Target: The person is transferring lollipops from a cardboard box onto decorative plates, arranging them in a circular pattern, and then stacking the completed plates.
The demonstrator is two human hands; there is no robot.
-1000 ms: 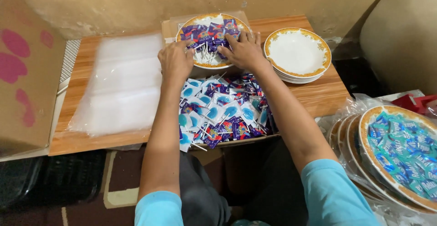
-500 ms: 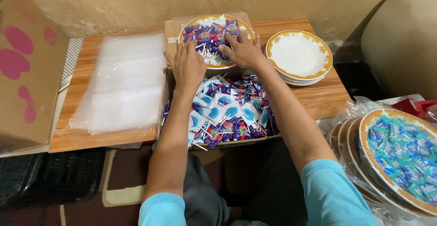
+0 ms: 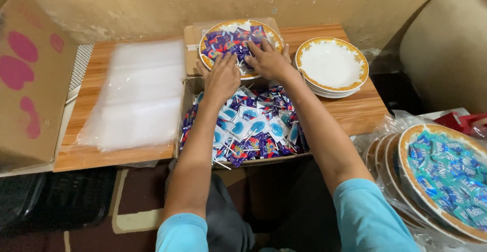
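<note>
While both hands rest on the filled plate, the scene reads as follows
Left hand: the left hand (image 3: 221, 78) has slid up from the box edge to the plate's near rim; fingers (image 3: 217, 59) spread flat and released, clenched on nothing
Right hand: the right hand (image 3: 268, 59) stays pressed on the sweets, fingers (image 3: 255, 47) splayed and pressing down, grasping no single piece
Filled plate: the gold-rimmed plate (image 3: 239, 24) heaped with wrapped lollipops (image 3: 228, 42) sits on the open cardboard box's (image 3: 188, 87) far flap, at the back of the bench (image 3: 360, 115)
Loose stock: more lollipops in the box (image 3: 253, 130), just below the hands
Meaning of the shift: both palms now steady and level the heap, so the plate looks full
Nearby: empty plates (image 3: 332, 65) stacked to the right; clear plastic bags (image 3: 137, 95) to the left; a plate of teal sachets (image 3: 449, 173) at lower right
</note>
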